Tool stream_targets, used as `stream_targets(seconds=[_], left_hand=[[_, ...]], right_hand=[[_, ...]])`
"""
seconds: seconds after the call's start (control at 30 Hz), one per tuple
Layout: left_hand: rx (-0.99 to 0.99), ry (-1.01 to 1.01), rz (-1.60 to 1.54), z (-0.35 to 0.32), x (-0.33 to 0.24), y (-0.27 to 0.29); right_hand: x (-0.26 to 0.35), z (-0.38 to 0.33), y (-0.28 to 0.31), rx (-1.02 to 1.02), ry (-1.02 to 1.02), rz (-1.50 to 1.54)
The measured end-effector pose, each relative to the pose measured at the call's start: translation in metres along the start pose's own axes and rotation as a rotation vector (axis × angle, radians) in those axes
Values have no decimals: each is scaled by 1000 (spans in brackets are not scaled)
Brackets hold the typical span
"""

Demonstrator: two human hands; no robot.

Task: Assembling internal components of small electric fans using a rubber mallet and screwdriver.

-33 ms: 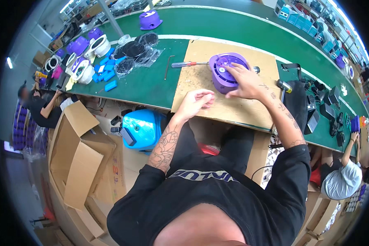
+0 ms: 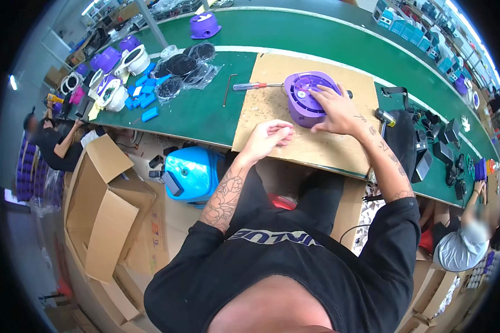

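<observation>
A round purple plastic housing (image 2: pixel 304 115) stands on the cardboard sheet in front of me, its slotted, recessed face up. My right hand (image 2: pixel 339 112) grips its right side, fingers over the rim and thumb at the near side. To the near left, my left hand (image 2: pixel 268 139) hovers over the cardboard's front edge, apart from the housing. Its fingers are curled with the thumb against them; whether something small is between them is hidden. A screwdriver (image 2: pixel 250 86) with a grey and red handle lies left of the housing, its shaft pointing at it.
The cardboard sheet (image 2: pixel 261 69) lies on a green bench. An L-shaped metal rod (image 2: pixel 226 91), bagged black mesh discs (image 2: pixel 181 65) and blue blocks (image 2: pixel 150 114) lie left. A cylindrical tool (image 2: pixel 384 116) and black adapters (image 2: pixel 443 151) lie right. Co-workers sit at both sides.
The purple housing has shifted slightly to the right, with my right hand moving along on it. My left hand has barely moved.
</observation>
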State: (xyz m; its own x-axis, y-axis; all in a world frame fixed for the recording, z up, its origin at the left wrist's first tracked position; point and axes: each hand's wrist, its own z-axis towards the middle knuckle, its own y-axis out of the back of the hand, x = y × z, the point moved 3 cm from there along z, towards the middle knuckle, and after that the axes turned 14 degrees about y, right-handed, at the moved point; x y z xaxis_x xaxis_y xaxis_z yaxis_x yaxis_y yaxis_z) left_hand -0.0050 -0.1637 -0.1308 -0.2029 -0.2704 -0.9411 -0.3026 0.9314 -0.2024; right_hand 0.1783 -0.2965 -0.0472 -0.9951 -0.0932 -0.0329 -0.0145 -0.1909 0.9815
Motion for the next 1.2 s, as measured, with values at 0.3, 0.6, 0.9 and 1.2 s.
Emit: stream_targets(seconds=[0.3,0.6,0.9,1.2], left_hand=[[5,-98,-246,49,9,-37],[-12,-479,-200,65,-30,-53],[-60,-450,-142,47,-48,-53],[36,-278,-470,63,-34,-26]], right_hand=[[-5,-11,7,-276,-162,153],[-1,-27,26,-647,-583,940],[2,-38,32,-682,-593,903],[-3,-55,43,-760,-722,1227]])
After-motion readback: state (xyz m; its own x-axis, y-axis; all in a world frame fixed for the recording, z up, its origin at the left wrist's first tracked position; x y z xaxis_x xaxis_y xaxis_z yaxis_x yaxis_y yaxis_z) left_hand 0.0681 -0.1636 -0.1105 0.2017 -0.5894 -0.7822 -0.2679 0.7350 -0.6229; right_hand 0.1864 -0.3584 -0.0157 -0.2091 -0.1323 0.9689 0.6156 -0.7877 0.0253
